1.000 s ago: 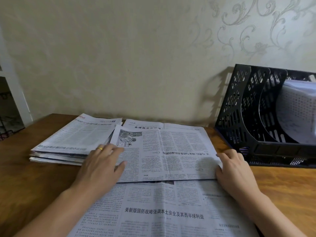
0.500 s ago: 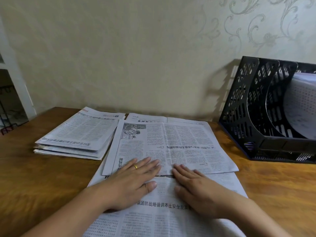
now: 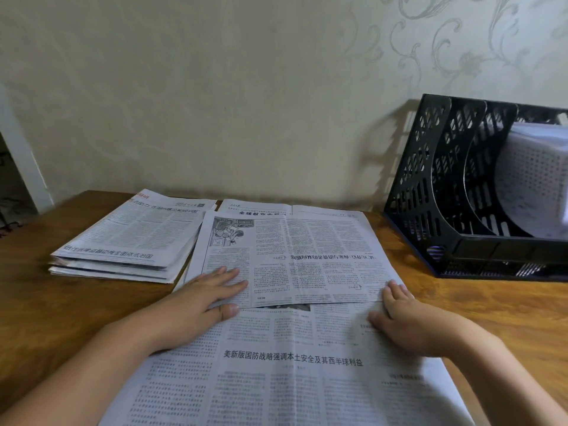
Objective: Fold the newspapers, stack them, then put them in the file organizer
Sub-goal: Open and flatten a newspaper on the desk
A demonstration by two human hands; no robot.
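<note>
Farthest left on the table point(image 3: 55, 305), a stack point(image 3: 123, 241) of folded newspapers lay well apart from the organizer point(image 3: 430, 192), its near edge showing several layers. Just right of it, a large newspaper point(image 3: 289, 358) was spread flat toward the near edge, its far half folded back over itself so the print there read upside down. At the left end of that fold the left hand point(image 3: 196, 299) pressed down, fingers straight and flat on the flap, thumb on the sheet below. Across the sheet, at the right end of the fold, the right hand point(image 3: 408, 318) lay flat, fingers extended. Farthest right, the black organizer stood against the wall point(image 3: 215, 87), white paper point(image 3: 534, 179) in a right compartment.
</note>
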